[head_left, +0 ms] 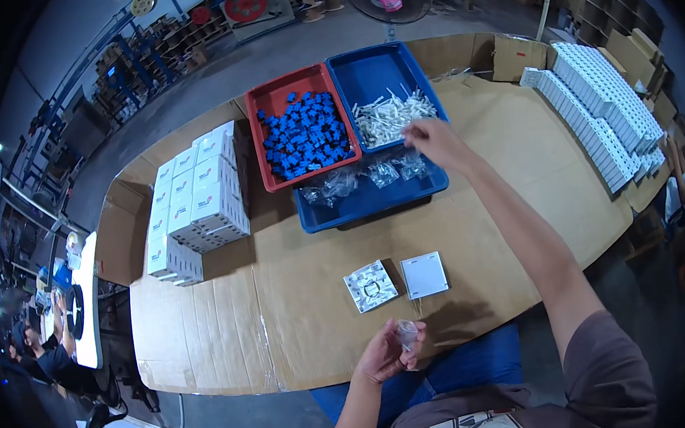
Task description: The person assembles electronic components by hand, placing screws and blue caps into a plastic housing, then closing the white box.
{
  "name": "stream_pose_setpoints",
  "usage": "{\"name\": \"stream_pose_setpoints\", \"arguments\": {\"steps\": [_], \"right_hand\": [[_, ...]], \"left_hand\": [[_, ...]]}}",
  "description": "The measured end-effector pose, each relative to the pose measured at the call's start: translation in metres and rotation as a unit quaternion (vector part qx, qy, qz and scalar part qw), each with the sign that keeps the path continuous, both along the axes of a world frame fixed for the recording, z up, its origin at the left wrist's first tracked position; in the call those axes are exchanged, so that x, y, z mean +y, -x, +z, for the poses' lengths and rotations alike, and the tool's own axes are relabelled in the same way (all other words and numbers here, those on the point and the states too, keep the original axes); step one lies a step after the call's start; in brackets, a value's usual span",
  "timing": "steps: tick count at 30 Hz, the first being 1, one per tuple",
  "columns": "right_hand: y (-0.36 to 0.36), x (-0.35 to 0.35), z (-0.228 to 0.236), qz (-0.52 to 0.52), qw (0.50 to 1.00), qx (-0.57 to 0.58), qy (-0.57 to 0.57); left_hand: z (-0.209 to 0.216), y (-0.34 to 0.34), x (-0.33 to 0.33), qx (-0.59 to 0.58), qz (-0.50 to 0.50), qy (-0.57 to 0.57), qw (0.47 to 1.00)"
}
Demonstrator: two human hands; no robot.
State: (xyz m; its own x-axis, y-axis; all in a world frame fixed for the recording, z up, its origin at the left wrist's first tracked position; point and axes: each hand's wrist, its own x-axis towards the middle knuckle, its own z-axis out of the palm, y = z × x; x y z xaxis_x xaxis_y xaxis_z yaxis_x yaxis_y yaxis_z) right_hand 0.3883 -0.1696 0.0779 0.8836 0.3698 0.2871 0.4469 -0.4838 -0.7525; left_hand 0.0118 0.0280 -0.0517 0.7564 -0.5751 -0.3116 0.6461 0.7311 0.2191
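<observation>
Nearest the camera, the left hand [383, 354] sits at six o'clock just off the near edge of the cardboard-covered table [320, 240], fingers curled around a small clear plastic bag [407, 334] pinched upright between thumb and fingertips. Just beyond it, toward twelve o'clock, two square white parts lie side by side on the cardboard: a ribbed back plate [370, 286] at the left and a smooth cover plate [424, 275] at the right, close together but not touching. The right hand [433, 141] reaches far out toward one o'clock over the blue tray [372, 75], fingers loosely bent above the white plastic pieces [391, 117]; whether it grips anything cannot be told. More clear bags [364, 178] lie along the tray's near side. Touching the blue tray at its left is a red tray [277, 98] full of small blue parts [306, 135]. At ten o'clock stand stacked white cartons [197, 201]; at two o'clock, rows of white boxes [599, 105].
</observation>
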Motion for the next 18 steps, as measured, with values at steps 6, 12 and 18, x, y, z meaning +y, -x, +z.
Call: {"name": "stream_pose_setpoints", "arguments": {"steps": [6, 12, 18], "right_hand": [[-0.124, 0.02, 0.007, -0.061, 0.992, -0.085, 0.074], [-0.154, 0.045, -0.001, -0.057, 0.934, -0.197, 0.292], [-0.163, 0.049, -0.014, -0.05, 0.907, -0.22, 0.357]], "left_hand": [[-0.008, -0.005, -0.004, -0.009, -0.028, 0.016, 0.999], [0.001, -0.002, -0.005, -0.005, -0.032, 0.054, 0.998], [-0.004, -0.001, -0.006, -0.022, -0.033, 0.058, 0.997]]}}
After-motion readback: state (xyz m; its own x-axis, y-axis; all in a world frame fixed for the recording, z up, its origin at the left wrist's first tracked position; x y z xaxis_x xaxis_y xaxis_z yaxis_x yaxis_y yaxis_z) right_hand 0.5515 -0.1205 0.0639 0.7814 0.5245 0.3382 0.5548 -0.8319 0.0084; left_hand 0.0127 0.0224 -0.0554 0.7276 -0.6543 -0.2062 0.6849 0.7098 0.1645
